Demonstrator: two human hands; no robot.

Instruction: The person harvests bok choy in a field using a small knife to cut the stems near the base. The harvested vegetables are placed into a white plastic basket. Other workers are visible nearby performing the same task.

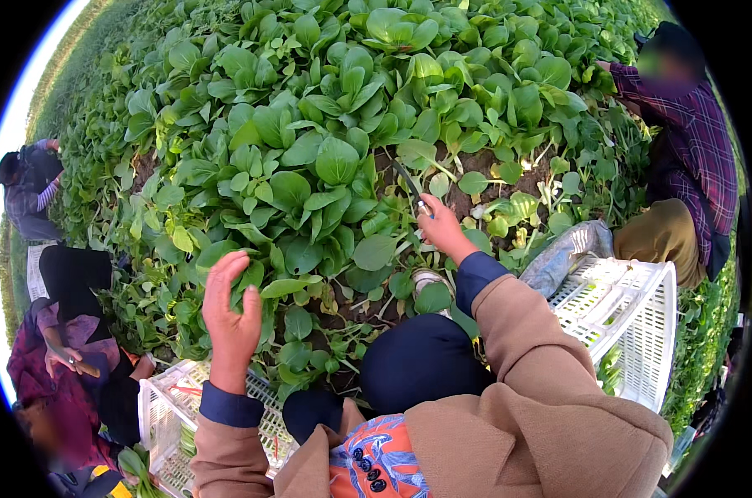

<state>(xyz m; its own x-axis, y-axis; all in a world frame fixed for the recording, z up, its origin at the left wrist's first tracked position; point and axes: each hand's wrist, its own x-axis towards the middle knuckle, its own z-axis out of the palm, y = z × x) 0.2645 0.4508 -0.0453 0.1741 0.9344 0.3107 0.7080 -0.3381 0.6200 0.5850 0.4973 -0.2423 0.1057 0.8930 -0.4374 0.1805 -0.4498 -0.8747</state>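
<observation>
My right hand [441, 225] is closed around the handle of a sickle-like knife [407, 178], whose dark curved blade points up and away over bare soil and cut leaves. My left hand [231, 311] is raised at the left with its fingers apart and nothing in it, near low leaves. Between and beyond my hands grow dense leafy greens that look like bok choy [332, 180]. Loose leaves and pale stubs lie on the soil [469, 180] to the right of the blade.
A white plastic crate [647, 330] stands at my right beside a grey sack [569, 252]; another white crate [158, 429] is at my left. One co-worker [687, 137] crouches at right, another [64, 373] at lower left, a third [30, 187] farther left. My shoe [430, 283] rests among leaves.
</observation>
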